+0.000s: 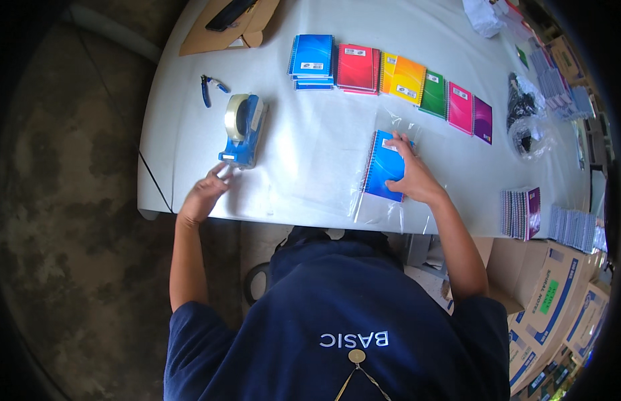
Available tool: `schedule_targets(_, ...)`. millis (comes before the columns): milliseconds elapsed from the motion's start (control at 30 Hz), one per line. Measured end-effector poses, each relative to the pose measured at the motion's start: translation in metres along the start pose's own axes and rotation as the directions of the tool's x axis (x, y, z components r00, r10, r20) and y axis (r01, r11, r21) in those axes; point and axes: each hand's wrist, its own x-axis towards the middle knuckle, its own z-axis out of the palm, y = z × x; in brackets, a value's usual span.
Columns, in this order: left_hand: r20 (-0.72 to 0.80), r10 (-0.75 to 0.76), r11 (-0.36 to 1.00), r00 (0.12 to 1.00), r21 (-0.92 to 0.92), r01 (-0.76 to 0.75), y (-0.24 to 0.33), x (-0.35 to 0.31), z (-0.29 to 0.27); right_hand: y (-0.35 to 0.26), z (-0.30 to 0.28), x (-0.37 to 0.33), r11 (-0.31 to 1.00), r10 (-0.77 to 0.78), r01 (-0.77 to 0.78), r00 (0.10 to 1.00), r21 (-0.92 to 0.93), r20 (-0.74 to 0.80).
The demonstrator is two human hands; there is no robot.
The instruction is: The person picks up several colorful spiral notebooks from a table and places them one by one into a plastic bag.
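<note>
A blue spiral notebook (385, 170) lies inside a clear plastic bag (364, 208) near the table's front edge. Spread across its right side, my right hand (417, 175) holds it, fingers at the top and thumb lower down. To the left stands a blue tape dispenser (251, 137) with a roll of clear tape (235, 119). My left hand (204, 195) is just in front of the dispenser's near end, its fingers stretched out and slightly apart. Any strip of tape at those fingertips is too small to make out.
Farther back, a row of notebooks (409, 77) runs from blue to purple. Blue-handled cutters (206, 90) lie beyond the dispenser, near an opened cardboard box (257, 30). At right are plastic wrapping (530, 134), stacked notebooks (518, 214) and cartons (548, 287) beside the table.
</note>
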Motion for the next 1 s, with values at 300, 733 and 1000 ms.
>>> schedule_targets(300,0.203,0.343,0.810,0.917,0.430,-0.398,0.068,0.048,0.161,0.016,-0.009,0.004,0.991,-0.129,0.128,0.990,-0.025,-0.052)
schedule_targets(733,0.486,-0.010,0.149,0.874,0.865,-0.479,-0.002,0.132,0.222,0.046,0.029,0.003,0.990,0.130,-0.084,0.833,0.110,-0.537)
schedule_targets(1000,0.295,0.507,0.834,0.810,0.072,-0.548,-0.014,0.053,0.311,0.006,0.026,-0.016,0.616,-0.164,0.601,0.729,0.508,-0.665)
